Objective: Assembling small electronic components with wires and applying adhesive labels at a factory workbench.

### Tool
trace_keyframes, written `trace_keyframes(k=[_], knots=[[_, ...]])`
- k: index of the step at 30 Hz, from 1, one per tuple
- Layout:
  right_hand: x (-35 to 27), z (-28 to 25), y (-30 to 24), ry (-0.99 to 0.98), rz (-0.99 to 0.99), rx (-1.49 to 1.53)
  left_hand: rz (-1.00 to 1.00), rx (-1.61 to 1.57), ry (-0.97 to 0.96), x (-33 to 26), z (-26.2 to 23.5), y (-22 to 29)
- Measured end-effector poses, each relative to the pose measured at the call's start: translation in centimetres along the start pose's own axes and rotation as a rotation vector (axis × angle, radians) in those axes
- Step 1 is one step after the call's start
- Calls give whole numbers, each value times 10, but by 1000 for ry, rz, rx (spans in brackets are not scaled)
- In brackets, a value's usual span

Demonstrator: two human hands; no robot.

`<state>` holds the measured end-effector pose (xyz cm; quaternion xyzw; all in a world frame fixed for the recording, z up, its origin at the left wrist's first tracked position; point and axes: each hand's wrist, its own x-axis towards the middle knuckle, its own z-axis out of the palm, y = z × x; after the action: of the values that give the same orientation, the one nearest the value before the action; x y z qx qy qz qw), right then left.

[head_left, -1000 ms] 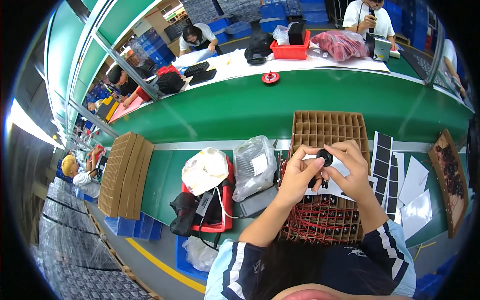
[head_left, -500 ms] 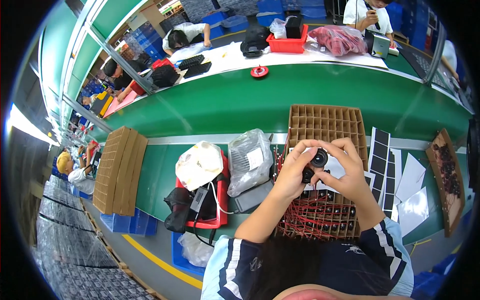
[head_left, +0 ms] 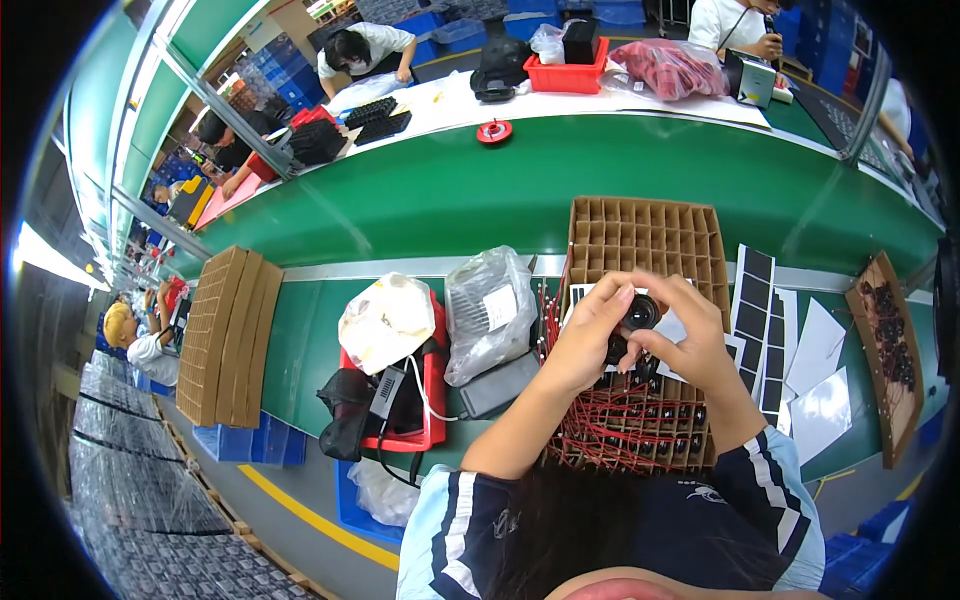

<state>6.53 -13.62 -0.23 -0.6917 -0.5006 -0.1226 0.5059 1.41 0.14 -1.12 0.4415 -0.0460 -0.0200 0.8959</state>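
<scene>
A black round part with a glassy, lens-like front (head_left: 641, 313) is between my two hands, above the workbench. On its left side, my left hand (head_left: 594, 332) grips it with thumb and fingers. My right hand (head_left: 692, 328) curls round its right side, fingertips pressed to it. A second dark round piece (head_left: 615, 349) shows just below, beside my left fingers; whether I hold it too is unclear. Beneath my hands lies a cardboard divider tray (head_left: 660, 222). Its near cells carry black parts with tangled red wires (head_left: 605, 425).
Left of my arms stand a red bin (head_left: 434, 425), a bagged grey item (head_left: 488, 315) and a grey box (head_left: 500, 386). Stacked cardboard dividers (head_left: 232, 340) rise farther left. Label sheets (head_left: 752, 310) and a wire-filled carton (head_left: 888, 350) lie right. Beyond runs a green conveyor (head_left: 430, 200); people work across it.
My hands stay together round the lens-like part, which has turned slightly and faces more upward. The whole view has shifted a little; the red disc on the conveyor sits farther left.
</scene>
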Motion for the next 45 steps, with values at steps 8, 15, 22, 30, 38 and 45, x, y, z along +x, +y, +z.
trace_keyframes(k=[8,15,22,30,38,45], knots=[[5,0,-6,36,80,0,44,-96,-9,3,-5,-6],[2,1,-4,70,15,-43,62,-116,19,2,-2,-8],[2,4,-7,45,41,-20,109,-8,48,0,-2,-6],[5,3,-6,33,40,-4,113,-19,65,-1,0,-2],[1,1,-3,45,26,-41,103,82,24,-2,-2,-4],[3,0,-7,-28,98,-21,61,151,16,-4,-4,0]])
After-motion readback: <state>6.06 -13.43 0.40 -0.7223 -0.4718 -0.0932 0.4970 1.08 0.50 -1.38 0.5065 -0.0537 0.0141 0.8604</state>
